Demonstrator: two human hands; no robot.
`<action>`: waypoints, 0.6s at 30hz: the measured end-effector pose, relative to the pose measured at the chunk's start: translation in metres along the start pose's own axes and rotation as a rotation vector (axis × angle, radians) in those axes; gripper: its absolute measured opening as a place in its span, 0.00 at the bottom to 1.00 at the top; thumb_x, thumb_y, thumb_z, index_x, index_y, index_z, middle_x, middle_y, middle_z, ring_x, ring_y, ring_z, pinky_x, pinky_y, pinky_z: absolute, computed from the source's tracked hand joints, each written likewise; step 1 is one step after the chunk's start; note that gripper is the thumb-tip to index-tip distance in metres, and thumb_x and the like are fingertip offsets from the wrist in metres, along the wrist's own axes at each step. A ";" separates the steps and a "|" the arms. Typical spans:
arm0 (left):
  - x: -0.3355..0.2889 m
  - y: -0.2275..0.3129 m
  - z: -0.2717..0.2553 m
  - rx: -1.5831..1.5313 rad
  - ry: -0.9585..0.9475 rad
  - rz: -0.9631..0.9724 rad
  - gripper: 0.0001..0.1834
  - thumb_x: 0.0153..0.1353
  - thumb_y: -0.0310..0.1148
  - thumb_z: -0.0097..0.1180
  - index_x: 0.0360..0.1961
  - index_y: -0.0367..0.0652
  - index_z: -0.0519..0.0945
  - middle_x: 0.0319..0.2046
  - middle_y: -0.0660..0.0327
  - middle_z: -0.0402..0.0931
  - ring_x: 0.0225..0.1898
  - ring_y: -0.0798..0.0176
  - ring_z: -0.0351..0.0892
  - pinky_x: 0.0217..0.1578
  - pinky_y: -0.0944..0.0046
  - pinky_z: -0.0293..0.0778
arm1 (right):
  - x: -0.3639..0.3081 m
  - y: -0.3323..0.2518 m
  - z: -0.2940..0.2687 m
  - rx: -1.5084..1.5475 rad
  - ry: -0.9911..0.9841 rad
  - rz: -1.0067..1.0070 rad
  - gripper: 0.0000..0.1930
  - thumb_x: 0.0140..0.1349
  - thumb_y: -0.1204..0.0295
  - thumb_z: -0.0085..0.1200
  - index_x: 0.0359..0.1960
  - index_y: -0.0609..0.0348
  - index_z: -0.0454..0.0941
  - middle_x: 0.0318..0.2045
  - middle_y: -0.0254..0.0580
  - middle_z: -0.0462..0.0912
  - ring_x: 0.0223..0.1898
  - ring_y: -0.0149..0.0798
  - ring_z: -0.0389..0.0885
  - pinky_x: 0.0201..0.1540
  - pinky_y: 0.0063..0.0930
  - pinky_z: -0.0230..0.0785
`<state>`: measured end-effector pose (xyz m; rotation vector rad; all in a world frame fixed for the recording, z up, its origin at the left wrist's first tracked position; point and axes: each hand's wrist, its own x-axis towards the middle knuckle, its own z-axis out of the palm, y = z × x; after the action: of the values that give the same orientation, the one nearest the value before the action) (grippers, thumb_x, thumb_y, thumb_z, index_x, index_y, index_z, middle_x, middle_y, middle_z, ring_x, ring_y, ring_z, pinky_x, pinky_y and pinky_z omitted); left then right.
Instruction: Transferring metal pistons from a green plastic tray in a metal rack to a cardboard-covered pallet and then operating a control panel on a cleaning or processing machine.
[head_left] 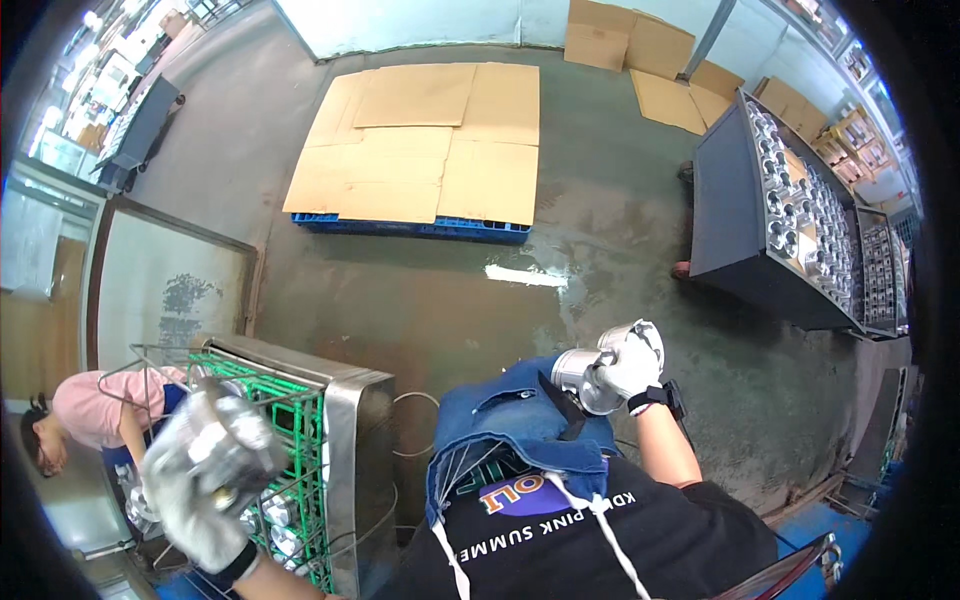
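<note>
My left hand [195, 495], in a white glove, is closed around a shiny metal cylinder part [240, 435]. Motion blurs that part, and I cannot tell whether there is more than one. It hangs over a green-coated wire rack [316, 440], where several similar metal parts [287, 540] sit. Out to the right, my gloved right hand [635, 365] grips shiny metal cylinders [575, 372] beside the blue denim at my waist. Their ends point left and down, and the glove covers part of them.
A steel-edged bench [345, 450] holds the rack; a co-worker in a pink shirt [100, 410] bends beyond it. Cardboard sheets [400, 150] cover a blue pallet [420, 230] ahead. At right stands a grey cart [735, 210] full of metal cylinders. The floor [610, 200] looks wet.
</note>
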<state>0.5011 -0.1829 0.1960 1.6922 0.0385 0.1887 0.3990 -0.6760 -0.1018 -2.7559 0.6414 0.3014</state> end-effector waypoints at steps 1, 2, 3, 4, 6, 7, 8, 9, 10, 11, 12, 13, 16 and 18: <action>0.019 -0.010 0.055 -0.173 -0.186 -0.164 0.18 0.62 0.36 0.58 0.50 0.37 0.75 0.48 0.54 0.77 0.52 0.58 0.76 0.55 0.54 0.72 | 0.001 0.008 -0.002 -0.092 0.114 -0.021 0.12 0.37 0.60 0.60 0.22 0.52 0.83 0.27 0.50 0.81 0.38 0.50 0.78 0.45 0.41 0.69; 0.024 -0.040 0.075 -0.054 -0.025 -0.100 0.15 0.61 0.32 0.59 0.47 0.38 0.76 0.45 0.57 0.78 0.49 0.61 0.77 0.52 0.57 0.73 | 0.004 0.022 0.001 -0.021 0.141 0.004 0.12 0.38 0.59 0.60 0.23 0.51 0.84 0.28 0.50 0.81 0.37 0.52 0.77 0.44 0.43 0.68; 0.024 -0.063 0.099 -0.085 0.025 -0.133 0.13 0.60 0.30 0.59 0.44 0.39 0.76 0.42 0.59 0.78 0.45 0.63 0.77 0.50 0.61 0.73 | 0.007 0.032 0.005 -0.018 0.142 0.007 0.12 0.38 0.59 0.60 0.23 0.51 0.84 0.28 0.50 0.81 0.37 0.52 0.77 0.44 0.43 0.68; 0.030 -0.078 0.119 -0.167 0.007 -0.310 0.13 0.58 0.28 0.61 0.44 0.38 0.77 0.43 0.59 0.78 0.43 0.64 0.77 0.47 0.63 0.73 | 0.013 0.043 0.010 -0.018 0.141 0.046 0.12 0.38 0.59 0.60 0.23 0.51 0.84 0.28 0.49 0.81 0.37 0.52 0.76 0.45 0.42 0.68; 0.038 -0.120 0.151 -0.173 -0.014 -0.349 0.13 0.56 0.27 0.64 0.43 0.38 0.78 0.40 0.58 0.81 0.38 0.66 0.79 0.38 0.67 0.76 | 0.034 0.045 -0.008 -0.005 -0.102 0.164 0.19 0.44 0.56 0.60 0.32 0.56 0.85 0.39 0.57 0.81 0.45 0.58 0.78 0.52 0.44 0.70; 0.045 -0.144 0.168 -0.173 0.007 -0.399 0.12 0.57 0.27 0.64 0.41 0.37 0.78 0.37 0.58 0.82 0.36 0.66 0.81 0.37 0.68 0.76 | 0.036 0.070 0.016 0.040 0.030 0.215 0.19 0.44 0.55 0.61 0.33 0.55 0.85 0.40 0.58 0.81 0.45 0.58 0.78 0.55 0.44 0.68; 0.050 -0.166 0.181 -0.201 -0.003 -0.427 0.11 0.58 0.26 0.63 0.41 0.36 0.78 0.37 0.57 0.82 0.36 0.65 0.81 0.37 0.68 0.77 | 0.046 0.071 0.004 0.054 -0.050 0.223 0.20 0.44 0.54 0.61 0.34 0.54 0.85 0.40 0.57 0.81 0.46 0.58 0.78 0.57 0.43 0.67; 0.058 -0.186 0.193 -0.234 -0.018 -0.459 0.11 0.58 0.26 0.62 0.41 0.35 0.78 0.36 0.57 0.82 0.36 0.65 0.81 0.38 0.68 0.77 | 0.053 0.070 -0.014 0.062 -0.130 0.237 0.20 0.44 0.54 0.62 0.35 0.52 0.86 0.41 0.57 0.82 0.47 0.57 0.78 0.59 0.42 0.65; 0.071 -0.202 0.207 -0.282 -0.089 -0.505 0.10 0.58 0.25 0.61 0.41 0.34 0.78 0.36 0.56 0.83 0.35 0.65 0.82 0.37 0.68 0.78 | 0.063 0.096 0.007 0.117 -0.070 0.279 0.20 0.43 0.55 0.62 0.38 0.48 0.86 0.42 0.55 0.82 0.48 0.56 0.78 0.61 0.41 0.62; 0.084 -0.216 0.216 -0.321 -0.159 -0.556 0.10 0.58 0.24 0.61 0.41 0.33 0.79 0.35 0.55 0.83 0.34 0.65 0.82 0.37 0.67 0.78 | 0.076 0.087 -0.016 0.196 -0.132 0.353 0.21 0.41 0.57 0.63 0.40 0.48 0.86 0.41 0.52 0.84 0.48 0.53 0.80 0.60 0.39 0.64; 0.095 -0.226 0.241 -0.293 -0.033 -0.522 0.09 0.59 0.23 0.59 0.40 0.32 0.79 0.33 0.55 0.83 0.30 0.64 0.82 0.35 0.67 0.79 | 0.089 0.093 -0.019 0.226 -0.077 0.349 0.21 0.41 0.58 0.64 0.40 0.49 0.86 0.40 0.51 0.85 0.47 0.52 0.81 0.59 0.38 0.65; 0.109 -0.251 0.246 -0.317 -0.113 -0.562 0.09 0.59 0.23 0.58 0.41 0.32 0.79 0.34 0.55 0.83 0.31 0.64 0.82 0.35 0.67 0.79 | 0.098 0.100 -0.020 0.255 -0.023 0.343 0.21 0.41 0.59 0.64 0.40 0.50 0.86 0.39 0.50 0.86 0.46 0.51 0.82 0.58 0.37 0.67; 0.148 -0.296 0.299 -0.186 -0.086 -0.627 0.12 0.59 0.21 0.58 0.44 0.33 0.78 0.38 0.56 0.83 0.37 0.65 0.82 0.40 0.67 0.78 | 0.132 0.098 -0.046 0.256 -0.063 0.549 0.23 0.41 0.64 0.63 0.43 0.55 0.85 0.37 0.51 0.86 0.44 0.51 0.83 0.52 0.36 0.73; 0.176 -0.317 0.341 -0.114 -0.164 -0.659 0.13 0.59 0.19 0.58 0.46 0.34 0.78 0.40 0.57 0.82 0.38 0.65 0.82 0.41 0.66 0.78 | 0.157 0.113 -0.060 0.157 -0.040 0.575 0.23 0.40 0.64 0.64 0.42 0.58 0.85 0.36 0.52 0.85 0.43 0.51 0.83 0.50 0.36 0.73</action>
<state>0.7514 -0.4519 -0.1397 1.4933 0.4469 -0.4333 0.4935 -0.8549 -0.1143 -2.3583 1.3763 0.4033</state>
